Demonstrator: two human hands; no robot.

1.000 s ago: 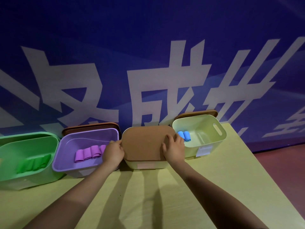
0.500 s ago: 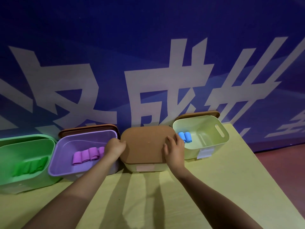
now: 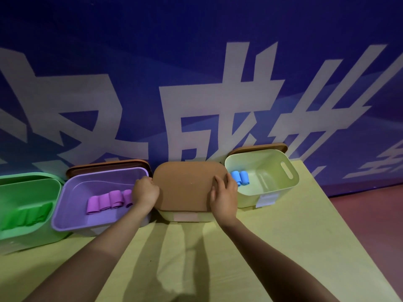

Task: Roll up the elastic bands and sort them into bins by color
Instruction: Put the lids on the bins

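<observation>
Lid (image 3: pixel 187 185) unmoved, lying flat, long axis left-right

Four bins are sitting in a row along the back of the counter (image 3: pixel 283 247). The green bin (image 3: pixel 32 234) at my far left is holding green rolled bands (image 3: pixel 26 215). The purple bin (image 3: pixel 72 216) beside it is holding four purple rolls (image 3: pixel 109 201) lying side by side. The pale yellow bin (image 3: pixel 185 216) in the middle is sitting covered by a brown lid (image 3: pixel 185 185). The light green bin (image 3: pixel 272 188) at my right is holding two blue rolls (image 3: pixel 239 177) against its left wall.
</observation>
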